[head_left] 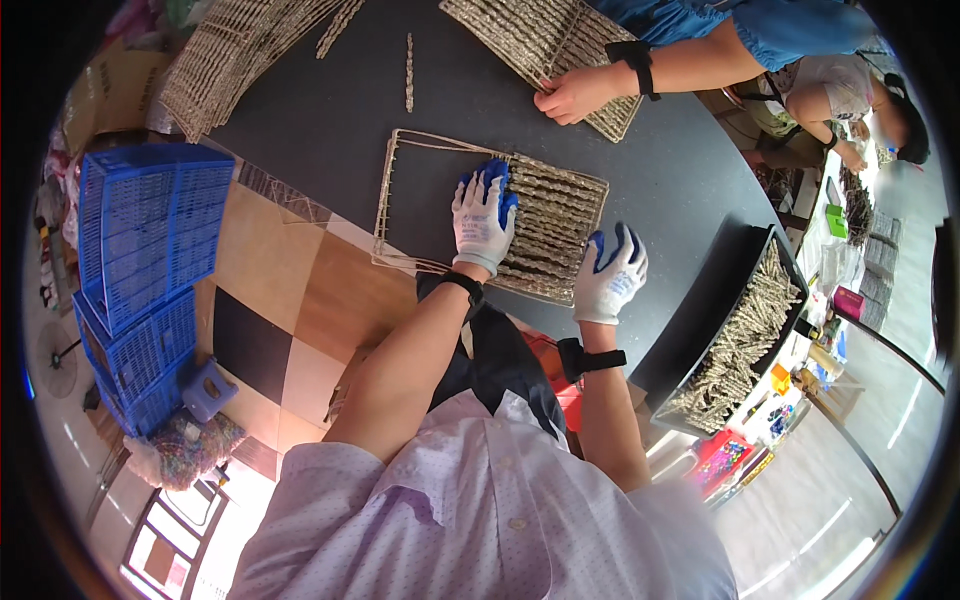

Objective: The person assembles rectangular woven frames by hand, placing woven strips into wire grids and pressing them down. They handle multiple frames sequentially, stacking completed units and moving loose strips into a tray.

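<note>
A rectangular wire frame [384,190] lies on the dark table, its right part filled with rows of grey-brown braided strips [555,220]; its left part is bare. My left hand [485,222], in a white and blue glove, lies with fingers stretched out at the left edge of the rows. Beside the frame's lower right corner is my right hand [610,275], gloved alike, thumb and fingers apart, with nothing visible in it. One loose braided strip [409,72] lies beyond the frame.
A black bin [690,375] heaped with braided strips [745,345] stands at the right. Across the table [310,130], a co-worker's hand [575,97] touches another woven panel [510,35]. More panels [235,55] lie far left. Blue crates [150,235] stand on the left.
</note>
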Available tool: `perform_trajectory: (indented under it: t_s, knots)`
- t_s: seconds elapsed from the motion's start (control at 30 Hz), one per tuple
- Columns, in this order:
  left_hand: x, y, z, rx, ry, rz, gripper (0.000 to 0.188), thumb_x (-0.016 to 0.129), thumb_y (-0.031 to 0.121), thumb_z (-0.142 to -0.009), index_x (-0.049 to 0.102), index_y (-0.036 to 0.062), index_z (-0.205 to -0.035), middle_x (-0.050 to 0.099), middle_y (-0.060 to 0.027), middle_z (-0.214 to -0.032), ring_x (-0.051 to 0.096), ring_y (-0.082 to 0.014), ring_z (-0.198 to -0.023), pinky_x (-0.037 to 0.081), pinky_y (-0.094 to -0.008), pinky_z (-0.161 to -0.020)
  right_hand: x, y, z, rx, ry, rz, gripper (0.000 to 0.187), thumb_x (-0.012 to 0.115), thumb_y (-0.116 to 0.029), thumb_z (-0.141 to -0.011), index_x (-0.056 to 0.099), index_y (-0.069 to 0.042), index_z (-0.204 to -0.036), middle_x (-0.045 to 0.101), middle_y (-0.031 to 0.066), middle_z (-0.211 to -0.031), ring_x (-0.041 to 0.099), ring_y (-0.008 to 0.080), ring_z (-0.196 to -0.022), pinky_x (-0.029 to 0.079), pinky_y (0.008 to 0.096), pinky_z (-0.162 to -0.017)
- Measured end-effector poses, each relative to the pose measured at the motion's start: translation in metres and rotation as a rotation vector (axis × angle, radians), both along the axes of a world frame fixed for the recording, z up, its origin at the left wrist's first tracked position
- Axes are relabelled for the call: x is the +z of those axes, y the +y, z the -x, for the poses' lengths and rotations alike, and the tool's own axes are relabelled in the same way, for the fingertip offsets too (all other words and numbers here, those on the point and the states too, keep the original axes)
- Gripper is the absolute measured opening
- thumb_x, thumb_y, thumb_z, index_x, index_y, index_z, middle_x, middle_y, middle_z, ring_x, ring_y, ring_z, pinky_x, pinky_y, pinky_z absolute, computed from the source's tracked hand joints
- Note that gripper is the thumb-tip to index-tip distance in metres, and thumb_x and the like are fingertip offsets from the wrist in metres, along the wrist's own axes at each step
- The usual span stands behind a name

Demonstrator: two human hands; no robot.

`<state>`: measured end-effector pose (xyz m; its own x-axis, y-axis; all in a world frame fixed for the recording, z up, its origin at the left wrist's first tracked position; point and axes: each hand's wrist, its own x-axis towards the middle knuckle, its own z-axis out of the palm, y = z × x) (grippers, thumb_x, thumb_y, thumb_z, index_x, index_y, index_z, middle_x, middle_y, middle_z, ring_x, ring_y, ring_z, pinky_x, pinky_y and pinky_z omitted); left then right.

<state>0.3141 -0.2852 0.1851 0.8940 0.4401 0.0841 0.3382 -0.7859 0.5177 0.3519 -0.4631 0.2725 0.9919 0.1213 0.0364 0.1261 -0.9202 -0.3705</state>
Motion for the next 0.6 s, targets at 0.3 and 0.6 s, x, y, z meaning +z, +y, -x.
perform_trajectory:
  t_s: [0.3, 0.6]
  knots:
    - [0.017, -0.006, 0.014, 0.236, 0.026, 0.016, 0.065, 0.060, 0.027, -0.087, 0.032, 0.0026, -0.142, 0.042, -0.0252, -0.137, 0.039, -0.0396, -0.128, 0.030, -0.0497, -0.108, -0.049, 0.041, 0.000, 0.582, 0.033, 0.063, 0.061, 0.062, -0.033, -0.081, 0.047, -0.009, -0.135, 0.044, 0.0129, -0.142, 0.033, 0.0330, -0.136, 0.017, 0.0518, -0.115]
    - [0.034, 0.000, 0.005, 0.486, 0.255, 0.618, 0.068, 0.075, 0.026, -0.076, 0.044, -0.0028, -0.129, 0.062, -0.0206, -0.112, 0.060, -0.0338, -0.105, 0.046, -0.0392, -0.094, -0.057, 0.041, -0.001, 0.575, 0.032, 0.097, 0.059, 0.061, -0.037, -0.082, 0.050, -0.013, -0.134, 0.045, 0.0121, -0.142, 0.034, 0.0315, -0.136, 0.017, 0.0515, -0.114]
